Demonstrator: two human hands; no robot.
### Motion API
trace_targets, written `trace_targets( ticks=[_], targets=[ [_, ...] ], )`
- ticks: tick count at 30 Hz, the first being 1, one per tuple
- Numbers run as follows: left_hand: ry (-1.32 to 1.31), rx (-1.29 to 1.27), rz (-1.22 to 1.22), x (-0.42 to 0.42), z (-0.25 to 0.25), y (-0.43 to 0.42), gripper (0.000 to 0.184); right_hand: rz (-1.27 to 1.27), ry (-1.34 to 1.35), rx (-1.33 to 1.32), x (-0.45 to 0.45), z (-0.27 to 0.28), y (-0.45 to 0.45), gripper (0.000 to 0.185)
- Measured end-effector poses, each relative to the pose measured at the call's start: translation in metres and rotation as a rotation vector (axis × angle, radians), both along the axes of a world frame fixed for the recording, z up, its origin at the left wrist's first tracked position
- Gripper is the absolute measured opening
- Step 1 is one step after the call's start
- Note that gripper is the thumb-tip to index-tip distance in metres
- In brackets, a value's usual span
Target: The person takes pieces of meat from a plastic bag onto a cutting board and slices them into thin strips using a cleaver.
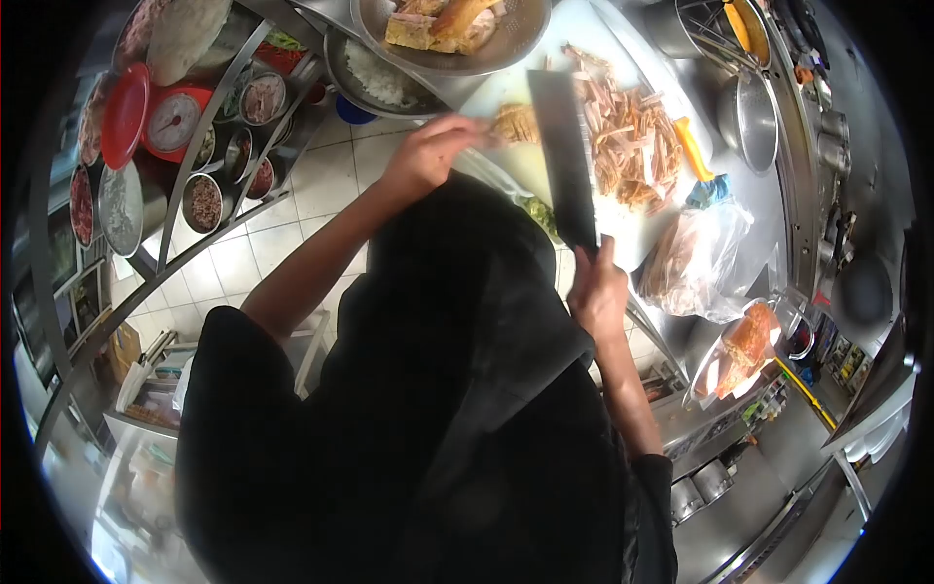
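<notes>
in the head view, the white cutting board [582,21] reaches from the top centre of the frame toward the middle right, on a metal surface [771,229]. its upper end shows a bare strip above the pile of cut meat [632,146]. on the right the yellow handle [693,149] lies close beside the pile, and the clear plastic bag [696,258] bounds it below. at the upper left the metal colander [377,21] and the pan of white food [375,78] crowd the board's side.

the right hand [600,297], right of centre, has its fingers closed round the handle of the cleaver [561,146]; the blade points up the frame, between the meat piece [516,124] and the pile. the left hand [428,156], upper centre, has its fingers bent and blurred just beside the meat piece; i cannot tell how wide they stand or whether they touch it.
</notes>
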State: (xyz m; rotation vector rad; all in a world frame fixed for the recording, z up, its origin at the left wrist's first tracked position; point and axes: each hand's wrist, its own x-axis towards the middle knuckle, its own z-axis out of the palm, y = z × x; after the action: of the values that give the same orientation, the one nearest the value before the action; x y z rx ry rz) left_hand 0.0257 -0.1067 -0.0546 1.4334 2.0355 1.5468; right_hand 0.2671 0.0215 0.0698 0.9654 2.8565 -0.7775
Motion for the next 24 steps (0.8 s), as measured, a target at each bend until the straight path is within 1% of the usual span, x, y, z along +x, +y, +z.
trace_targets(
  ticks=[1, 2, 5, 6, 7, 9, 10, 11, 13, 14, 16, 17, 18, 19, 21, 23, 24],
  targets=[
    [0.021, -0.005, 0.018, -0.001, 0.000, -0.001, 0.019, 0.035, -0.060, 0.005, 0.000, -0.011, 0.002, 0.025],
    [0.023, -0.001, 0.015, 0.000, -0.003, -0.002, 0.019, 0.101, -0.196, 0.028, -0.005, -0.022, 0.006, 0.024],
    [0.035, -0.019, 0.077, -0.005, -0.008, 0.002, 0.017, 0.124, -0.190, 0.054, -0.011, -0.004, 0.009, 0.023],
    [0.047, -0.011, 0.060, -0.006, -0.005, 0.003, 0.016, 0.115, -0.180, 0.063, -0.009, 0.003, 0.006, 0.024],
    [0.049, -0.001, 0.039, -0.001, -0.004, 0.002, 0.015, 0.083, -0.106, 0.036, -0.007, 0.007, 0.002, 0.025],
    [0.078, 0.046, 0.068, -0.003, -0.011, 0.005, 0.015, 0.111, 0.137, 0.046, 0.000, -0.008, -0.001, 0.025],
    [0.057, 0.048, 0.097, 0.001, -0.011, 0.002, 0.015, 0.082, 0.005, 0.034, -0.002, -0.013, -0.004, 0.025],
    [0.041, 0.052, 0.127, 0.004, -0.010, 0.000, 0.014, 0.138, -0.033, 0.043, -0.003, -0.025, -0.001, 0.025],
    [0.088, 0.050, 0.140, 0.007, -0.013, -0.004, 0.014, 0.189, -0.087, 0.068, -0.012, -0.022, 0.006, 0.023],
    [0.133, 0.049, 0.161, 0.006, -0.014, -0.005, 0.014, 0.190, -0.079, 0.071, -0.017, -0.015, 0.010, 0.023],
    [0.120, 0.021, 0.200, 0.005, -0.012, -0.013, 0.014, 0.174, -0.083, 0.051, -0.015, 0.003, 0.009, 0.029],
    [0.111, 0.001, 0.247, 0.004, -0.011, -0.015, 0.015, 0.175, -0.087, 0.050, -0.012, 0.007, 0.008, 0.029],
    [0.112, 0.000, 0.251, 0.001, -0.009, -0.016, 0.015, 0.125, -0.073, 0.010, -0.012, 0.009, 0.006, 0.029],
    [0.085, -0.014, 0.281, -0.001, -0.007, -0.019, 0.015, 0.072, -0.060, -0.033, -0.011, 0.010, 0.004, 0.029],
    [0.061, -0.028, 0.307, -0.001, -0.007, -0.023, 0.016, 0.079, -0.050, -0.015, -0.012, -0.006, 0.006, 0.030],
    [0.074, -0.070, 0.301, -0.003, -0.009, -0.024, 0.016, 0.143, -0.234, 0.008, -0.019, -0.011, 0.013, 0.027],
    [0.083, -0.071, 0.303, -0.005, -0.006, -0.024, 0.016, 0.182, -0.211, 0.034, -0.019, -0.006, 0.017, 0.025]
  ],
)
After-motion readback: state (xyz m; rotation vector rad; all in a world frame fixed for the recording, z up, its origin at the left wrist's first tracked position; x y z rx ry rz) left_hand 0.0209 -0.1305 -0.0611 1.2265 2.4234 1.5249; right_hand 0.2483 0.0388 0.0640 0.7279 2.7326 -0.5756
